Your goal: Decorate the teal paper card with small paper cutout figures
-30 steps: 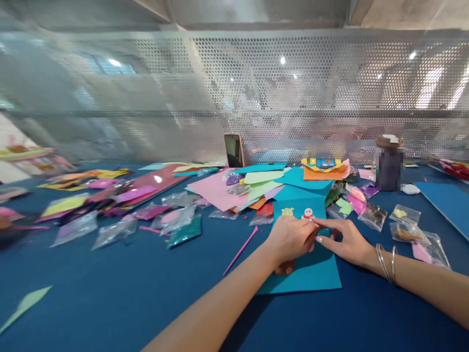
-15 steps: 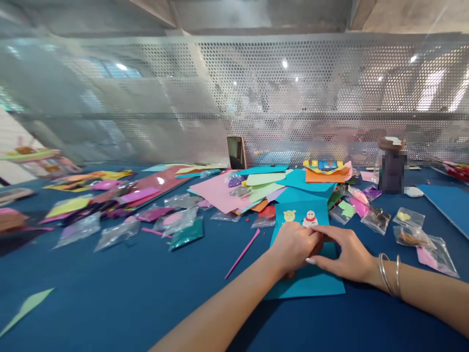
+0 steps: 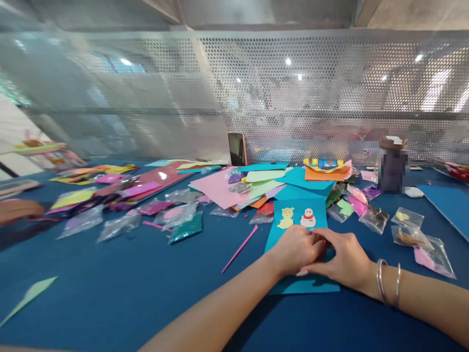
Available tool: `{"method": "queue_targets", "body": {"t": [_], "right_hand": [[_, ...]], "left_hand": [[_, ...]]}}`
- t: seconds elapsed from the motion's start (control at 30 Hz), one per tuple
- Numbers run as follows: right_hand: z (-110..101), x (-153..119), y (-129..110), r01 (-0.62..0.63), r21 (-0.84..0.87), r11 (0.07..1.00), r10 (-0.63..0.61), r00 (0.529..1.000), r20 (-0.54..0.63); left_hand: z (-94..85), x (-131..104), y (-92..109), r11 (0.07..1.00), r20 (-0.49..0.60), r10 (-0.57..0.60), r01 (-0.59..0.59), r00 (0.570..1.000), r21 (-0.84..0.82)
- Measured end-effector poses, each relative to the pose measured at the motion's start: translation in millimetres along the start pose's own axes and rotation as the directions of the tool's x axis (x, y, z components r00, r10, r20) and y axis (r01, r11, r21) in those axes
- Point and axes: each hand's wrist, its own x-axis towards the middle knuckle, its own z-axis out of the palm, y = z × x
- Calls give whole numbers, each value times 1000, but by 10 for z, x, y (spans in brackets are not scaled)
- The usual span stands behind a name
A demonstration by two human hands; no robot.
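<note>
Head view is showing the left hand (image 3: 298,250) lying curled over the blue paper (image 3: 311,286), the right hand (image 3: 347,255) arching against it; whether either is pinching anything, I cannot tell. They are seemingly pressing or shaping, next probably needing steady paper

The left hand (image 3: 297,250) and right hand (image 3: 346,255) meet over a bright blue sheet (image 3: 306,286) bearing a yellow animal figure (image 3: 286,218) and a snowman (image 3: 308,218). A pink stick (image 3: 240,248) lies nearby on the dark blue tabletop (image 3: 154,288); a phone (image 3: 237,149) stands before the perforated screen (image 3: 264,93).
</note>
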Motion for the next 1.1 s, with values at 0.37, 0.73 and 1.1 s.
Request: {"method": "queue_targets", "body": {"t": [0.37,0.73,1.1], "right_hand": [[-70,20,8,-43,261,964,8,991,134],[-88,53,101,-137,523,841,75,988,138],[-78,-27,-10,13,303,953,-56,989,134]], "left_hand": [[-46,25,-28,998,-120,-47,52,992,34],[-45,54,-22,952,166,-288,300,943,-55],[-335,116,25,928,373,-348,373,860,5]]}}
